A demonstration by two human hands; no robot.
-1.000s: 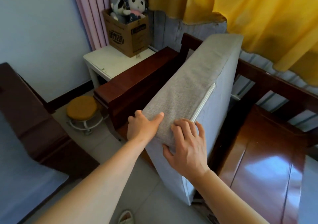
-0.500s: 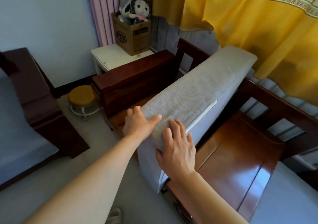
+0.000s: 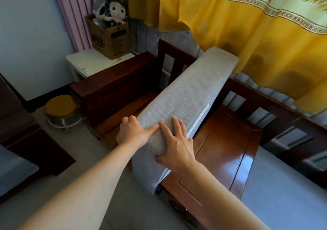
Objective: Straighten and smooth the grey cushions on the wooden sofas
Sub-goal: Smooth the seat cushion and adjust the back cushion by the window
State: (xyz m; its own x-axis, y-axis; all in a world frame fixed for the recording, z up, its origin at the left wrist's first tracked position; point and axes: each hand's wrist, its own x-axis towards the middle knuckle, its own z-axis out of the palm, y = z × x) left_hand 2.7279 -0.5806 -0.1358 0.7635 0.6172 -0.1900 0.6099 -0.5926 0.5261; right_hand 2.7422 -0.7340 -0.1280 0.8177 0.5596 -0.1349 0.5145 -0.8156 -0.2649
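On the wooden sofa (image 3: 228,152), the grey cushion (image 3: 182,95) stands on edge, its long axis running from the hands up toward the yellow curtain (image 3: 247,40). The left hand (image 3: 134,134) and right hand (image 3: 175,144) lie side by side, gripping its near end.

Both hands (image 3: 154,139) grip the upended grey cushion (image 3: 184,95); wooden sofa (image 3: 228,141) beneath.
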